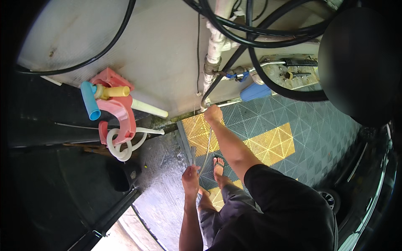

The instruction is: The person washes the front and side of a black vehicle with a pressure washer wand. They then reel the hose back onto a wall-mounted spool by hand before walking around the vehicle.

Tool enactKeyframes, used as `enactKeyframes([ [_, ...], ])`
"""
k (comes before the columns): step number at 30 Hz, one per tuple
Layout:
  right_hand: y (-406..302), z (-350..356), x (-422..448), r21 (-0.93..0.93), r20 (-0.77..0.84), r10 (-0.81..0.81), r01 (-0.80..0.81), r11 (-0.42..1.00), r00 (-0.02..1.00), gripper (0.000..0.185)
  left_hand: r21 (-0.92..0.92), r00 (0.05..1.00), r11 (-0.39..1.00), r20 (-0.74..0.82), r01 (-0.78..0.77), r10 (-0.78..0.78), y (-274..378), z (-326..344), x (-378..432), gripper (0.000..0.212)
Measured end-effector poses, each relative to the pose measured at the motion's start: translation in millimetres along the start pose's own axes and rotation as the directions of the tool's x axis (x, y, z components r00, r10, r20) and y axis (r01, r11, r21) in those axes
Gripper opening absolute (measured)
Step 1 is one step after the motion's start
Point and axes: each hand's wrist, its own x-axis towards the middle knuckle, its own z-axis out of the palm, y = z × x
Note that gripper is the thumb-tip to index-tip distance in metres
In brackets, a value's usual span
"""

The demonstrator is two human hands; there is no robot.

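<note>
My left hand (190,181) grips a thin, pale flexible hose or tube, with a short grey ribbed piece (193,154) sticking up from its fingers. My right hand (213,114) is closed at the foot of the wall, beside the lower end of a white pipe (214,50). From under it, the slender tube (208,144) hangs in a curve towards my left hand. What its fingers hold is mostly hidden. Above it, a black hose (216,82) runs down to the pipe's foot. A valve with a blue handle (240,75) joins the pipe.
A pink plastic holder (125,108) on the wall bears blue (90,102) and yellow (116,91) pipe pieces and a white corrugated hose (113,150). Black hose coils (276,33) hang above. Grey and yellow tiles (270,142) cover the floor; a car wheel (328,199) stands right.
</note>
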Motion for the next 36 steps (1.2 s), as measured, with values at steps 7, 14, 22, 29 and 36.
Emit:
enactKeyframes([
  [7, -89, -153, -95, 0.996, -0.076, -0.04, 0.077, 0.035, 0.996, 0.051, -0.038, 0.996, 0.999, 0.094, 0.013, -0.009, -17, -49, 11, 0.032],
  [14, -106, -214, -95, 0.969, -0.207, -0.012, 0.207, 0.131, 0.978, 0.019, 0.084, 0.915, 0.985, 0.39, -0.151, 0.106, -21, -90, 45, 0.03],
  [22, -142, -203, -131, 0.155, -0.82, -0.279, 0.664, 0.732, 0.499, 0.033, 0.172, 0.888, 0.969, 0.453, -0.176, 0.081, 2, -200, 81, 0.029],
  [29, -168, -200, -151, 0.261, -0.785, -0.14, 0.526, 0.809, 0.604, 0.033, 0.149, 0.88, 0.973, 0.468, -0.174, 0.086, 8, -251, 93, 0.03],
  [36, -177, -221, -120, 0.683, -0.597, 0.219, 0.345, 0.644, 0.772, 0.045, 0.023, 0.838, 0.942, 0.464, -0.336, 0.288, -11, -264, 94, 0.029],
])
